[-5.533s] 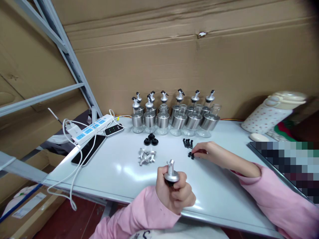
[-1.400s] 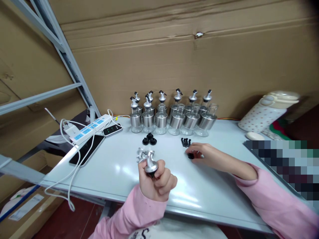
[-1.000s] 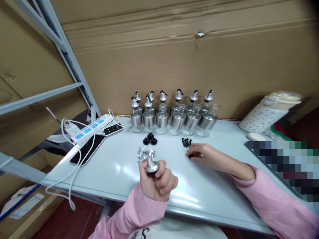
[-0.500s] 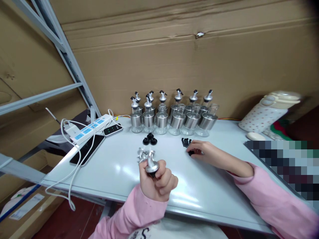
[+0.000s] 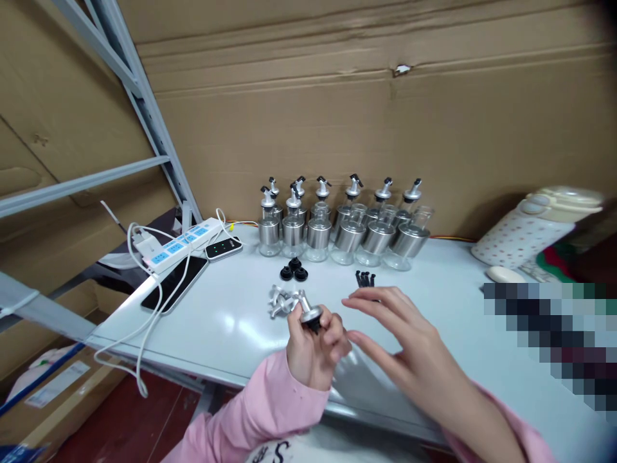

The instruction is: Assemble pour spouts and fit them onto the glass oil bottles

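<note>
My left hand [image 5: 315, 357] is closed round a pourer spout [image 5: 311, 313] with a silver top and a black stopper below, the spout tilted upward. To its right is my right hand [image 5: 417, 347], fingers stretched and thumb apart, with nothing visible in it. Beyond its fingertips lie several small black levers [image 5: 365, 278], partly hidden by the fingers. Loose silver spout tops [image 5: 279, 301] rest just behind my left hand. Farther back sit three black stoppers [image 5: 294, 271] in a cluster.
Glass bottles with steel bands [image 5: 349, 236] stand in two rows along the cardboard wall [image 5: 289, 128]; several carry pourers. At left are a power strip [image 5: 186, 243], cables, a phone [image 5: 173, 286] and a small black-faced device [image 5: 224, 247]. A dotted flask [image 5: 525, 231] stands at right.
My right hand has left the black levers and come toward my left hand, its fingers spreading. The left hand still holds the pourer spout. The view has shifted slightly.
</note>
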`<state>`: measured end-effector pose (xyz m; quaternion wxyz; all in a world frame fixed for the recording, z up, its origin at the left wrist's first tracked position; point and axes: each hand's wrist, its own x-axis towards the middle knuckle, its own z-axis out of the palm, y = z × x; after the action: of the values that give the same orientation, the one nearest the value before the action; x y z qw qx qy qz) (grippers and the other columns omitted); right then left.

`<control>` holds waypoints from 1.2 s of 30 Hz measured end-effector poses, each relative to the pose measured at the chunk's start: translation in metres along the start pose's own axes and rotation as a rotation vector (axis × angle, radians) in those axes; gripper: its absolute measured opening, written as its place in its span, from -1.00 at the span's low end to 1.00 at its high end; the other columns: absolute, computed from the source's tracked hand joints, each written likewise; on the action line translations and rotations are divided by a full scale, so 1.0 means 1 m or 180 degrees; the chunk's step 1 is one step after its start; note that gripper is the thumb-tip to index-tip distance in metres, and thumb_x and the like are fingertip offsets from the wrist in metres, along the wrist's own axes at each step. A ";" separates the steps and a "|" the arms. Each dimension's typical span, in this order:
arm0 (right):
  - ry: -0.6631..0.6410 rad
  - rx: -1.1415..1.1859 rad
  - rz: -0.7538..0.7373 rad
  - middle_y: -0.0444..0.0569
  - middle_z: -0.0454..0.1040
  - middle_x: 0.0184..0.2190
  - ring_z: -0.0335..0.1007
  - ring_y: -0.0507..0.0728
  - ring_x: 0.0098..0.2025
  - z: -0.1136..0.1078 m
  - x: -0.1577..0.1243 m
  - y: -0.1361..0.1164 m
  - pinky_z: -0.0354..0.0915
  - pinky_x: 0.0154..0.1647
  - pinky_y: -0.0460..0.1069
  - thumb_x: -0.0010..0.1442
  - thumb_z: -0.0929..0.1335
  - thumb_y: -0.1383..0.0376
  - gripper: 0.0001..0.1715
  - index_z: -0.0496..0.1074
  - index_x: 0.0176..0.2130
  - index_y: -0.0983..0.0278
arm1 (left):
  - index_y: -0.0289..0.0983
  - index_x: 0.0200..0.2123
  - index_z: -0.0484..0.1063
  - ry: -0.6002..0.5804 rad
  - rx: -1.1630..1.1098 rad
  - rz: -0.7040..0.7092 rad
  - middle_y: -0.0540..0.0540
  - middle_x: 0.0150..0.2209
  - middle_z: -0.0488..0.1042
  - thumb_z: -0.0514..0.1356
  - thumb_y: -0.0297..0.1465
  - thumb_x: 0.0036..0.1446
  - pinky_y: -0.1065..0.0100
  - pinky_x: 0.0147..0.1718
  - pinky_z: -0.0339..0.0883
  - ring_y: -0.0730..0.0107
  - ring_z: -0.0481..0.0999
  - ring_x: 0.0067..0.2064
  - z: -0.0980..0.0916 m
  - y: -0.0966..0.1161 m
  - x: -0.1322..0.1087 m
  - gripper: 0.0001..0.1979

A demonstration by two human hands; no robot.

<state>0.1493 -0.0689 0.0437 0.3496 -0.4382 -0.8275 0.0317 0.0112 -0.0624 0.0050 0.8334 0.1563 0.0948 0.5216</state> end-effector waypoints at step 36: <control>0.0334 0.1952 0.0919 -0.17 0.05 -0.65 -0.02 0.01 -0.58 0.038 -0.019 -0.019 0.01 -0.56 -0.09 0.27 0.09 0.05 -0.47 0.04 -0.61 0.26 | -0.32 -0.41 0.28 -0.1184 0.6431 0.3560 -0.10 -0.45 0.47 -0.19 -0.09 0.26 0.31 -0.30 0.30 0.42 0.45 -0.43 0.005 0.045 -0.015 -0.52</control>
<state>0.1200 -0.0852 0.0109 0.4991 -0.4264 -0.6898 0.3055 -0.0315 -0.0581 0.0259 -0.0144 0.8418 0.2610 0.4723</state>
